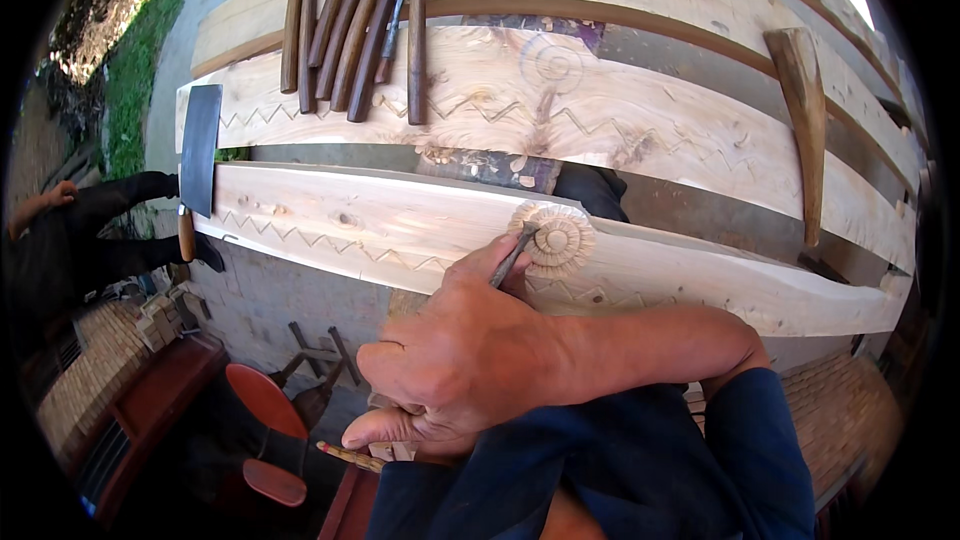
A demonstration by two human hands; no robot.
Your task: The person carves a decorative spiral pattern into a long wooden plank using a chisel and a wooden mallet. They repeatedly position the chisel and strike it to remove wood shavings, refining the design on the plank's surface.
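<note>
Overpushing could see the carved rosette [559, 240] chipped by the chisel [513, 256] grasped by the right hand's fingers [383, 368]; left-hand grip cannot be told.

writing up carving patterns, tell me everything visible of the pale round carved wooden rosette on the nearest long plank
The pale round carved wooden rosette has concentric rings around a small centre and a ridged outer band. Its light wood matches the long pale plank bearing it. It faces the camera by the plank's far edge. A narrow grey metal chisel crosses its left side, hiding part, its tip apparently touching.
</note>
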